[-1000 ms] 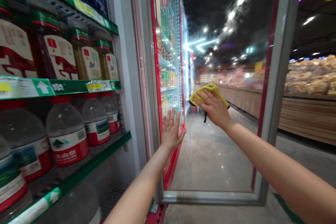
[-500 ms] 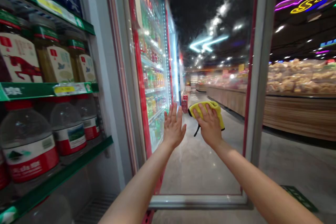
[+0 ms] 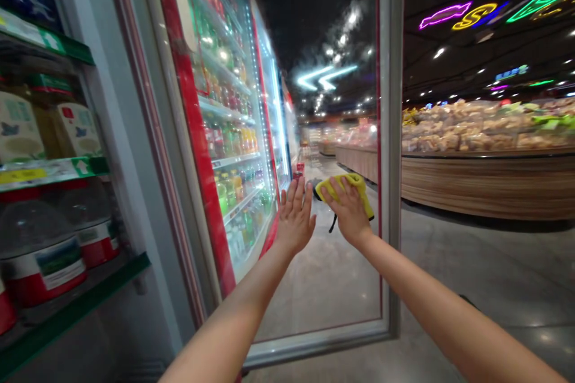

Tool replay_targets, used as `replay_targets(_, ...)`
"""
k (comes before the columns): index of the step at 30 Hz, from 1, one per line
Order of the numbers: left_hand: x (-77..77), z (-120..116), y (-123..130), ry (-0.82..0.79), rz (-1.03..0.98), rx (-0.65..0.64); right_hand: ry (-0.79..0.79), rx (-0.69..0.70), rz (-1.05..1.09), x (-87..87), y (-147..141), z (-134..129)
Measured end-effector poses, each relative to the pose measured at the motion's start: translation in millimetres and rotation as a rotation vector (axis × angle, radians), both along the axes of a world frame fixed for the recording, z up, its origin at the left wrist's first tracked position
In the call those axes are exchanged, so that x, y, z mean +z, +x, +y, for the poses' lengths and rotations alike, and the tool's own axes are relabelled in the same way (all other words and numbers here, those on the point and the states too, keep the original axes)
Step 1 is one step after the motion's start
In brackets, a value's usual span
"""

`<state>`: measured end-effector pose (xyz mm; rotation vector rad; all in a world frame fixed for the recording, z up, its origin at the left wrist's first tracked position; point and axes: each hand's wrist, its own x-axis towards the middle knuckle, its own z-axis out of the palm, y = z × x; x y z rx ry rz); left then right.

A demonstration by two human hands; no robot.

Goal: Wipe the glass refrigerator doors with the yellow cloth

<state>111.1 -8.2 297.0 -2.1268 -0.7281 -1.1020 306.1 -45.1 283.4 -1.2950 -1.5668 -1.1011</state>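
Observation:
My left hand [image 3: 294, 218] is spread flat, palm forward, against the glass pane [image 3: 314, 287] of a door with a metal frame [image 3: 392, 149]. Just right of it, my right hand [image 3: 348, 209] presses a folded yellow cloth [image 3: 365, 190] to the same pane. The cloth has dark edging, and a short black strap hangs below it. My right fingers lie spread over its front, and part of the cloth is covered by them. Both arms reach forward.
At left, fridge shelves hold large red-capped bottles [image 3: 42, 251] and labelled jars [image 3: 76, 125]. Lit drink coolers [image 3: 233, 131] show through the glass. Beyond the door frame on the right is a wood-sided display stand [image 3: 485, 185] with heaped produce.
The view has turned right, so the shelves and door frame shift left. My right hand and the cloth are now closer to the right side of the frame. My left hand stays on the glass.

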Motion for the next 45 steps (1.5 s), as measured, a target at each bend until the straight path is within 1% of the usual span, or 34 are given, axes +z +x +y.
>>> replay_targets(2,2.2,-2,11,0.009,0.006,-0.017,-0.017,0.026,0.015,11.2,6,3)
replay_targets(4,3.7,-4,18,0.008,-0.003,-0.027,-0.002,0.035,0.095,15.5,16,1)
replay_targets(5,3.9,-4,21,0.006,-0.010,-0.032,0.014,0.031,0.141,12.3,20,-1)
replay_targets(7,3.2,-5,24,0.004,-0.015,-0.042,0.031,0.026,0.197,-2.1,29,-6)
replay_targets(9,2.0,-5,27,0.009,0.002,-0.059,0.003,0.046,0.174,-15.5,36,-11)
replay_targets(10,1.8,-4,28,0.013,0.018,-0.068,-0.022,0.062,0.144,-17.2,39,-12)
replay_targets(11,2.2,-4,31,0.017,0.035,-0.077,-0.043,0.078,0.117,-14.6,43,-12)
replay_targets(13,4.8,-4,37,0.023,0.061,-0.089,-0.052,0.093,0.103,0.9,52,-11)
replay_targets(15,8.6,-3,45,0.032,0.077,-0.093,-0.017,0.101,0.141,17.3,59,-9)
replay_targets(16,10.0,-2,49,0.038,0.083,-0.093,0.009,0.112,0.166,21.1,62,-8)
replay_targets(17,10.7,-1,52,0.044,0.090,-0.093,0.039,0.125,0.191,20.5,63,-7)
replay_targets(18,10.2,0,55,0.050,0.098,-0.091,0.067,0.140,0.212,15.9,62,-7)
replay_targets(21,3.7,4,59,0.059,0.115,-0.084,0.122,0.176,0.265,-5.2,58,-5)
replay_targets(22,1.1,6,58,0.062,0.122,-0.083,0.134,0.177,0.284,-8.4,56,-4)
replay_targets(23,-0.8,7,58,0.063,0.130,-0.081,0.146,0.173,0.303,-7.6,55,-3)
replay_targets(25,-1.3,10,55,0.062,0.153,-0.088,0.172,0.149,0.338,3.8,54,0)
replay_targets(27,2.8,11,52,0.050,0.189,-0.112,0.196,0.108,0.359,18.1,53,2)
replay_targets(28,5.8,12,50,0.039,0.203,-0.128,0.208,0.082,0.362,22.0,51,3)
replay_targets(30,11.4,13,48,0.017,0.222,-0.160,0.227,0.009,0.363,19.3,44,2)
replay_targets(33,14.8,15,44,0.005,0.226,-0.199,0.239,-0.101,0.363,3.2,33,1)
replay_targets(34,14.7,15,44,0.007,0.226,-0.212,0.244,-0.118,0.371,1.3,31,1)
replay_targets(35,14.3,16,44,0.007,0.224,-0.222,0.247,-0.124,0.384,3.2,31,1)
replay_targets(36,13.9,16,43,0.004,0.222,-0.232,0.251,-0.123,0.403,9.0,32,2)
replay_targets(39,13.9,15,43,-0.026,0.220,-0.256,0.235,-0.119,0.470,37.0,37,-1)
replay_targets(41,15.2,13,42,-0.041,0.222,-0.270,0.206,-0.141,0.496,49.1,36,-6)
replay_targets(43,17.0,12,40,-0.037,0.223,-0.285,0.191,-0.174,0.510,49.7,30,-12)
replay_targets(45,18.4,13,37,-0.013,0.222,-0.298,0.200,-0.211,0.516,44.0,21,-15)
